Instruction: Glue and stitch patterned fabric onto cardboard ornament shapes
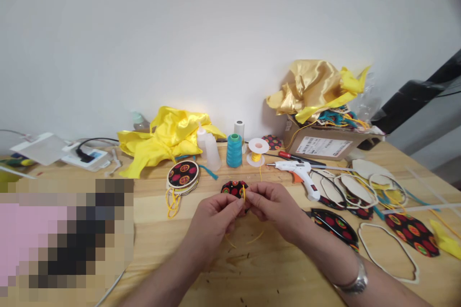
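Near the middle of the wooden table, both hands meet at a small black fabric piece with red and orange round patterns. My left hand is closed on the fabric piece, thumb and fingers pinched at its lower edge. Thin yellow cord runs upright between the fingertips, pinched by my right hand. Loose cord loops hang below the hands. Behind them stands a white spool with yellow cord on it, beside a teal thread cone. The underside of the fabric piece is hidden by the fingers.
A white glue gun lies right of the hands, near wooden frames and patterned fabric pieces. Stacked round pieces, squeeze bottles and yellow cloth are at the left. A cardboard box stands back right.
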Motion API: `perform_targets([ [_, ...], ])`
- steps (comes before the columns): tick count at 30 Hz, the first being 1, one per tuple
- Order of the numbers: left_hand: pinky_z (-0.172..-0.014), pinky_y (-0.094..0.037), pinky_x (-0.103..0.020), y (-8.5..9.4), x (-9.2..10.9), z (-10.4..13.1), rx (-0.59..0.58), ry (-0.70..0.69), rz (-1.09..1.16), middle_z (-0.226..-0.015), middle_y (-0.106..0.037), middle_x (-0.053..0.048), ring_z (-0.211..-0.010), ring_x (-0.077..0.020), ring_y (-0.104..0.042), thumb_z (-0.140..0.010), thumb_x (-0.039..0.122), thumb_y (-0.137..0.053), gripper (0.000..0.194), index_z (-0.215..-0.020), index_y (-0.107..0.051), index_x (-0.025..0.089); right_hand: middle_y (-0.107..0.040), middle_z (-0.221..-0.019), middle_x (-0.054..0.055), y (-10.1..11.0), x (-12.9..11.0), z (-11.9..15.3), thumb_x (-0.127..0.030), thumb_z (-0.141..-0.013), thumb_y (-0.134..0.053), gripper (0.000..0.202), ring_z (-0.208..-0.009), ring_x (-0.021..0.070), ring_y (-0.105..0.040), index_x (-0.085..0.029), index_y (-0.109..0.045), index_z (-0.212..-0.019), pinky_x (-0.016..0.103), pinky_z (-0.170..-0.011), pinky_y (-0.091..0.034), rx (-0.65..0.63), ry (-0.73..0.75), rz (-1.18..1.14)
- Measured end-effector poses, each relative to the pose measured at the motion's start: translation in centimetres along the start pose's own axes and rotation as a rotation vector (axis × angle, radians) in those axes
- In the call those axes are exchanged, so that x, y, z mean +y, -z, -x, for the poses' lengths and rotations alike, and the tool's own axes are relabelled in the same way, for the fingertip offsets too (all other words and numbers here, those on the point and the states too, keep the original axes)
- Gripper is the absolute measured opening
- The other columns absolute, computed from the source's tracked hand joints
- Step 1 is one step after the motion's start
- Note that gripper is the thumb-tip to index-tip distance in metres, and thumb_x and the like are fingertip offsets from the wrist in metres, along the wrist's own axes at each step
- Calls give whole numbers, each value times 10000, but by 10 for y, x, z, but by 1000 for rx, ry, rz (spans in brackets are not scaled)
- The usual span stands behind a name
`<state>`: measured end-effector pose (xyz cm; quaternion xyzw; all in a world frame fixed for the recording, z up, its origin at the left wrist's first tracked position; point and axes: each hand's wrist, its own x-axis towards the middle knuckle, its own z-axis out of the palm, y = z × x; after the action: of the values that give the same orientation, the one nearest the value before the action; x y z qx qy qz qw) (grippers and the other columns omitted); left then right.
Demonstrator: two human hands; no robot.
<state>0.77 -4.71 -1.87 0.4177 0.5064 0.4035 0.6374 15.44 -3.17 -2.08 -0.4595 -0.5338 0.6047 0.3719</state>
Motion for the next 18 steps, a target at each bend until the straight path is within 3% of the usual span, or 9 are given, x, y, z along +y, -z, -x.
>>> perform_targets([
  [5,-426,-224,-193,2,-2,-1,14,-13,-85,-502,-481,41,-437,-53,-325,-699,385,-660,266,-643,-641,126,-402,-479,-49,0,1,-1,-459,-798,-533,363,-444,65,-303,-143,-562,-621,211,-413,-202,-13,-10,-31],
  [11,-464,-263,-203,0,3,1,49,-45,-247,-534,-532,30,-489,-81,-385,-682,376,-668,238,-650,-670,139,-471,-542,-40,0,-1,1,-355,-732,-625,219,-465,61,-320,-142,-637,-681,208,-429,-231,46,-4,31],
  [18,-541,-354,-202,-1,4,1,32,-70,-208,-581,-589,24,-549,-97,-474,-703,330,-655,185,-671,-669,149,-436,-515,-50,2,1,-1,-323,-742,-608,209,-452,53,-303,-136,-616,-649,203,-415,-214,82,19,32],
])
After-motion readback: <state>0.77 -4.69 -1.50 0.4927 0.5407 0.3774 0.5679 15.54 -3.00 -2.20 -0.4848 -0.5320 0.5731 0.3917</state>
